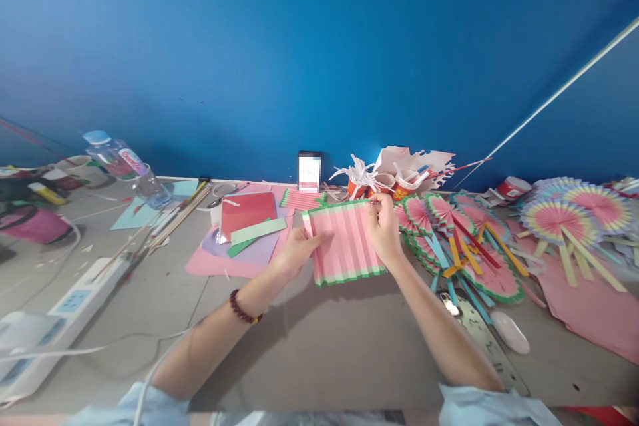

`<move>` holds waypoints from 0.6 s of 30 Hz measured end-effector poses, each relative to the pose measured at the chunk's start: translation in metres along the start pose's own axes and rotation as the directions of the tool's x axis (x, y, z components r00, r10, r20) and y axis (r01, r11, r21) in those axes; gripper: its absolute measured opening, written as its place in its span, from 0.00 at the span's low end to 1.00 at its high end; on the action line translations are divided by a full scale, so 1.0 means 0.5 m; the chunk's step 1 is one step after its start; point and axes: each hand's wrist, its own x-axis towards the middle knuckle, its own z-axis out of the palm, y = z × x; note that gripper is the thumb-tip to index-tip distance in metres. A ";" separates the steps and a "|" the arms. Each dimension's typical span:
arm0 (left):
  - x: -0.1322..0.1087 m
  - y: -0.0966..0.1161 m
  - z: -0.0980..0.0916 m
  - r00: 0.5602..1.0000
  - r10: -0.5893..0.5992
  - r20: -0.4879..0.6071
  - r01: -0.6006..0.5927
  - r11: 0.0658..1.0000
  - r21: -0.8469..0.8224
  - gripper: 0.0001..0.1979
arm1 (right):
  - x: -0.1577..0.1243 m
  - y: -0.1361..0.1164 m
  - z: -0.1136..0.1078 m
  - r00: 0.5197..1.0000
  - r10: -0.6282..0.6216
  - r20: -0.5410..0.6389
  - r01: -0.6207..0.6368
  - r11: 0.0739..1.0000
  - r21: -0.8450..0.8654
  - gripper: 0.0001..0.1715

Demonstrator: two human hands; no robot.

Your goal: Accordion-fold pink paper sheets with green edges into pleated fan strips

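Between my hands is a pleated pink paper sheet (344,239) with pale and green bands along its upper and lower edges, its folds spread apart above the grey table. My left hand (299,249) pinches its left side, thumb on the front face. At the upper right corner my right hand (383,226) is closed on the same sheet. Just behind it lies a folded pink strip bundle (302,200) with green ends. Right of my right hand are several round pink paper fans (442,216) with green rims and coloured paper handles.
Coloured paper sheets (249,213) lie to the left, near a plastic bottle (122,160) and wooden sticks (180,216). A power strip (64,319) with cables takes the left front. Paper cups (407,185) and a phone (309,172) stand by the wall. A white mouse (509,331) lies right.
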 end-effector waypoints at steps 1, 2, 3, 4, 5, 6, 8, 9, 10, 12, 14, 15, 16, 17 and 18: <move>0.004 -0.003 -0.004 0.999 -0.033 -0.002 0.033 0.999 -0.031 0.21 | 0.006 0.010 -0.002 1.000 -0.003 0.009 0.003 1.000 -0.001 0.06; 0.008 -0.006 -0.009 0.997 -0.073 -0.001 0.073 0.996 -0.059 0.21 | 0.012 0.020 -0.005 1.000 -0.006 0.015 0.006 1.000 -0.007 0.07; 0.013 -0.010 -0.013 0.994 -0.105 0.002 0.105 0.991 -0.081 0.20 | 0.018 0.031 -0.009 1.000 0.000 0.009 0.000 1.000 -0.017 0.08; 0.018 -0.015 -0.017 0.993 -0.121 0.001 0.120 0.989 -0.091 0.20 | 0.024 0.043 -0.014 1.000 0.006 0.011 -0.006 1.000 -0.029 0.09; 0.023 -0.019 -0.022 0.992 -0.123 -0.006 0.122 0.988 -0.098 0.19 | 0.030 0.055 -0.019 1.000 0.007 0.005 -0.006 0.999 -0.042 0.09; 0.028 -0.024 -0.027 0.992 -0.123 -0.018 0.121 0.987 -0.105 0.19 | 0.036 0.066 -0.026 1.000 -0.006 -0.017 0.005 0.999 -0.050 0.10; 0.039 -0.031 -0.037 0.991 -0.125 -0.055 0.118 0.986 -0.120 0.20 | 0.049 0.087 -0.040 0.998 -0.023 -0.052 0.019 0.996 -0.089 0.10; 0.043 -0.034 -0.041 0.989 -0.124 -0.077 0.114 0.986 -0.122 0.20 | 0.055 0.096 -0.048 0.996 -0.032 -0.079 0.024 0.994 -0.102 0.11; 0.047 -0.035 -0.045 0.988 -0.117 -0.103 0.106 0.988 -0.114 0.20 | 0.061 0.101 -0.056 0.994 -0.050 -0.099 0.038 0.992 -0.118 0.12; 0.048 -0.033 -0.050 0.982 -0.046 -0.183 0.036 0.997 -0.062 0.20 | 0.067 0.103 -0.068 0.986 -0.097 -0.139 0.073 0.984 -0.165 0.12; 0.041 -0.025 -0.046 0.952 0.124 -0.279 -0.117 0.992 0.044 0.19 | 0.065 0.093 -0.073 0.970 -0.186 -0.157 0.142 0.957 -0.252 0.11; 0.033 -0.019 -0.040 0.922 0.232 -0.310 -0.208 0.972 0.107 0.18 | 0.060 0.084 -0.072 0.956 -0.254 -0.147 0.198 0.928 -0.314 0.10; 0.024 -0.012 -0.032 0.890 0.335 -0.309 -0.294 0.940 0.171 0.17 | 0.052 0.075 -0.069 0.935 -0.328 -0.133 0.258 0.889 -0.379 0.09; 0.014 -0.005 -0.022 0.877 0.399 -0.267 -0.352 0.913 0.207 0.17 | 0.042 0.065 -0.063 0.901 -0.424 -0.090 0.349 0.832 -0.431 0.08; 0.004 0.001 -0.012 0.874 0.441 -0.205 -0.390 0.887 0.245 0.17 | 0.030 0.055 -0.056 0.857 -0.515 -0.018 0.449 0.764 -0.464 0.06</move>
